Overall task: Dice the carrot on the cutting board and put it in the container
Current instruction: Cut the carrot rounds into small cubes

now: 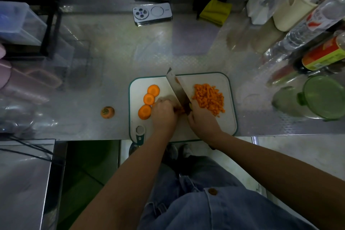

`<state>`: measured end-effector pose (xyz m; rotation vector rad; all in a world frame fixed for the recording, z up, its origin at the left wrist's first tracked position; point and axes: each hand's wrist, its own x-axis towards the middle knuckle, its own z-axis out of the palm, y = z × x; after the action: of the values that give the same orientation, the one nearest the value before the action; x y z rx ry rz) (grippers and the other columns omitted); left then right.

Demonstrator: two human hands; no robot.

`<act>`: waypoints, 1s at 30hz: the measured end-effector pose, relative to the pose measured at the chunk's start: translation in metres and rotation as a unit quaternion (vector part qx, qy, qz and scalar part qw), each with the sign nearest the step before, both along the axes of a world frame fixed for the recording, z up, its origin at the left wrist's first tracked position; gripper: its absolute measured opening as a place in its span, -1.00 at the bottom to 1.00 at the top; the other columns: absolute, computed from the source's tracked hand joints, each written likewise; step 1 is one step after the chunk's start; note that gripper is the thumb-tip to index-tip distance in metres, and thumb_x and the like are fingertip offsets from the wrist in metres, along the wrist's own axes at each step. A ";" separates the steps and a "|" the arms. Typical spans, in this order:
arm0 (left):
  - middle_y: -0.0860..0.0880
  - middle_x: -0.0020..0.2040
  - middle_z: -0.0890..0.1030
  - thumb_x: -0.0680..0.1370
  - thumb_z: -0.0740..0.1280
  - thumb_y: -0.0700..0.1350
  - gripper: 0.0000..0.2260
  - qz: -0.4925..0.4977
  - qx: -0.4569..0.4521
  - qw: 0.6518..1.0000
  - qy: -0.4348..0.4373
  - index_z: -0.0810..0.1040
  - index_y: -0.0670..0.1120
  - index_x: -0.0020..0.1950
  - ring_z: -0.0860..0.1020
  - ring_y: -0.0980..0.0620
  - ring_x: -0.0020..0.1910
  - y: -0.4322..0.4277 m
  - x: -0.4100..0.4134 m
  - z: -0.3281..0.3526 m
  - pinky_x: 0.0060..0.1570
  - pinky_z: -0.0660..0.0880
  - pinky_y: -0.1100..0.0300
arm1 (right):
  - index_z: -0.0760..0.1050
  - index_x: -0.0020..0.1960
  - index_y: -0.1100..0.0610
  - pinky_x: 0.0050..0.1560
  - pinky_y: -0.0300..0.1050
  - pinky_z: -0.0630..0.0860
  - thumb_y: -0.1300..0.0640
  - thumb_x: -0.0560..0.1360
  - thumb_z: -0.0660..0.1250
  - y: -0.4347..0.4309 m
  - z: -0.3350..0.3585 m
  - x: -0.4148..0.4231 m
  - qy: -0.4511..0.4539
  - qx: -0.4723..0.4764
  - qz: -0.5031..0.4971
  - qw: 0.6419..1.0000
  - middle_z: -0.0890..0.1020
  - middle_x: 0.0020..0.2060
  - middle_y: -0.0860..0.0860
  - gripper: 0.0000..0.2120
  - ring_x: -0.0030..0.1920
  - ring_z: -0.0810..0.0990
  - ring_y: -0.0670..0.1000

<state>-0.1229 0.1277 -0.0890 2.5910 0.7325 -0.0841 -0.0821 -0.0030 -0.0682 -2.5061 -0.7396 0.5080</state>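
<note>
Orange-wise, chopping on the board (229, 123): gripping the knife (176, 89) in the right hand (200, 119), clamping the left hand (163, 113) on the carrot (180, 111) to steady it, keeping dice (209, 99) piled right, out of the way.

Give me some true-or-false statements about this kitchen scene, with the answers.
1. The right hand grips the knife. True.
2. The diced carrot is already in the container. False: it lies in a pile on the cutting board, right of the blade.
3. Three carrot rounds lie on the board's left part. True.
4. The carrot top lies on the board. False: it sits on the counter, left of the board.
5. The left hand holds a carrot piece beside the blade. True.
</note>
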 end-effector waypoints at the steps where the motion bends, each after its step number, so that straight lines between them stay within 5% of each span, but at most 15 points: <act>1: -0.03 -0.18 0.65 0.45 0.39 -0.02 -0.88 0.000 -0.006 1.000 0.000 0.71 0.04 -0.10 0.51 -0.02 -0.12 0.000 0.000 0.001 -0.29 0.41 0.14 | 0.35 0.21 0.27 -0.40 -0.07 0.25 0.25 0.55 0.17 0.000 0.000 0.001 0.002 0.009 -0.004 1.000 0.54 -0.34 0.15 -0.75 -0.39 0.49 0.16; 12: -0.03 -0.19 0.61 0.43 0.41 -0.04 -0.94 0.000 -0.012 1.000 -0.008 0.67 0.04 -0.15 0.49 -0.01 -0.08 0.003 -0.002 0.003 -0.28 0.23 0.19 | 0.36 0.15 0.25 -0.46 -0.17 0.15 0.20 0.57 0.16 -0.005 0.013 0.000 -0.002 0.025 0.016 1.000 0.33 -0.43 -0.10 -0.81 -0.48 0.27 -0.13; 21: -0.04 -0.14 0.64 0.47 0.37 -0.05 -0.87 -0.019 0.024 1.000 0.002 0.70 0.00 -0.08 0.44 -0.04 0.04 0.005 -0.007 0.000 -0.22 0.24 0.17 | 0.31 0.24 0.23 -0.34 -0.08 0.27 0.21 0.55 0.16 0.000 0.009 -0.004 0.010 -0.015 0.019 1.000 0.54 -0.27 0.14 -0.73 -0.28 0.54 0.20; 30: -0.05 -0.15 0.62 0.47 0.35 -0.07 -0.87 -0.015 0.035 0.999 0.020 0.70 0.01 -0.08 0.47 -0.04 -0.03 0.003 -0.006 0.002 -0.25 0.34 0.13 | 0.31 0.30 0.23 -0.38 -0.05 0.31 0.23 0.55 0.16 0.007 0.000 -0.003 0.004 -0.013 0.009 1.000 0.59 -0.26 0.20 -0.68 -0.29 0.56 0.24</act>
<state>-0.1284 0.1310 -0.0874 2.6740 0.7221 -0.1224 -0.0851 0.0041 -0.0682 -2.5231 -0.7580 0.5365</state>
